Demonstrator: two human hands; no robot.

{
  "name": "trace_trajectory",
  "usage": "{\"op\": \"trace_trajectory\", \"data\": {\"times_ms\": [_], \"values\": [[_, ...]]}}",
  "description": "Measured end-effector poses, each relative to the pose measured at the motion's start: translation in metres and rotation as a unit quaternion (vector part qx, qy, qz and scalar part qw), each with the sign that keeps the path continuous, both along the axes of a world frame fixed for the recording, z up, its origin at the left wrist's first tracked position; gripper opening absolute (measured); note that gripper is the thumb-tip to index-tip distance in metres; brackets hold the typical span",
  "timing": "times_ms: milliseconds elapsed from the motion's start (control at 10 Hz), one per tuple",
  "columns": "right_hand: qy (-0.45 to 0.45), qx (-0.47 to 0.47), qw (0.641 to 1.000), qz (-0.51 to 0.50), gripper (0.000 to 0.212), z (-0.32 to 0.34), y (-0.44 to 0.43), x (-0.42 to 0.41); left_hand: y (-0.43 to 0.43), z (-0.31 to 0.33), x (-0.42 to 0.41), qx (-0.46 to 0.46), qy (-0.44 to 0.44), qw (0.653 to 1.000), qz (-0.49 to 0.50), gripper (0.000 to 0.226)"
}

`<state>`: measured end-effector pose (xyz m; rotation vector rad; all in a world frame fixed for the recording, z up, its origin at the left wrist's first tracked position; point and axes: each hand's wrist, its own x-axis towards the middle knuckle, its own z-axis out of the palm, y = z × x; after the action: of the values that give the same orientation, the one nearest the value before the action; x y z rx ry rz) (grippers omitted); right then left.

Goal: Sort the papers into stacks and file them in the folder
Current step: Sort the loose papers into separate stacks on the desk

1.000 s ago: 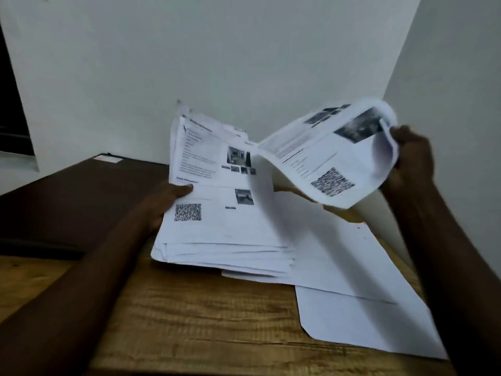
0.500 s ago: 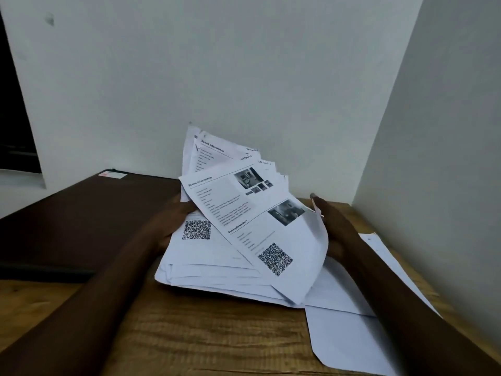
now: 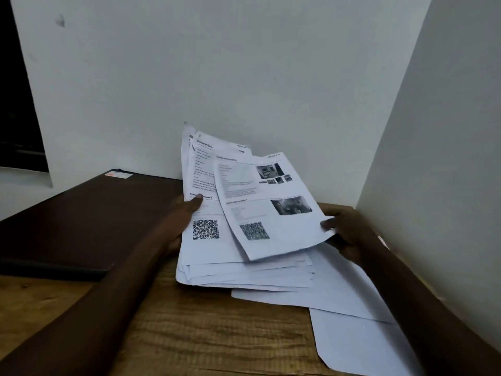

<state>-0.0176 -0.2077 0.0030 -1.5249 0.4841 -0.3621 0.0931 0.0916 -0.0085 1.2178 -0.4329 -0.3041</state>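
1. Loosely fanned, a stack of papers lies on the wooden counter, with its far end tilted up toward the white wall.
2. The left hand grips the stack at its left edge. Its thumb presses on the printed page above a QR code, and its fingers are hidden beneath.
3. The right hand pinches the top sheet at its lower right corner, thumb on top and fingers under. The sheet lies askew across the stack.
4. That sheet bears text, small photographs and a blurred QR code.
5. Blank white sheets lie flat under and to the right of the stack, reaching the counter's near right.
6. A dark brown folder lies closed on the counter just left of the stack, partly under the left forearm. It has a small label at its far corner.
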Motion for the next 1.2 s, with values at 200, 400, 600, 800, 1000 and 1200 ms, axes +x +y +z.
{"op": "trace_trajectory", "data": {"times_ms": [200, 400, 600, 800, 1000, 1200], "values": [[0.003, -0.115, 0.993, 0.003, 0.027, -0.020, 0.038, 0.005, -0.002, -0.014, 0.018, 0.035, -0.017, 0.999, 0.021, 0.106], [-0.013, -0.083, 0.996, 0.008, 0.019, -0.023, 0.042, 0.002, -0.001, -0.027, 0.036, 0.017, -0.007, 1.000, 0.014, 0.088], [-0.011, 0.034, 0.998, 0.053, 0.029, -0.019, 0.045, 0.000, -0.005, -0.031, 0.034, 0.009, -0.031, 0.999, -0.004, 0.099], [-0.061, 0.080, 0.992, 0.074, 0.043, -0.013, 0.043, 0.001, -0.009, 0.011, -0.022, -0.150, 0.083, 0.983, -0.059, 0.043], [-0.103, 0.082, 0.989, 0.066, 0.039, -0.006, 0.048, 0.000, -0.010, 0.013, -0.018, -0.178, 0.116, 0.967, -0.144, 0.073], [-0.087, 0.125, 0.985, 0.078, 0.045, -0.004, 0.046, 0.004, -0.003, 0.021, -0.015, -0.203, 0.086, 0.971, -0.094, 0.071]]}}
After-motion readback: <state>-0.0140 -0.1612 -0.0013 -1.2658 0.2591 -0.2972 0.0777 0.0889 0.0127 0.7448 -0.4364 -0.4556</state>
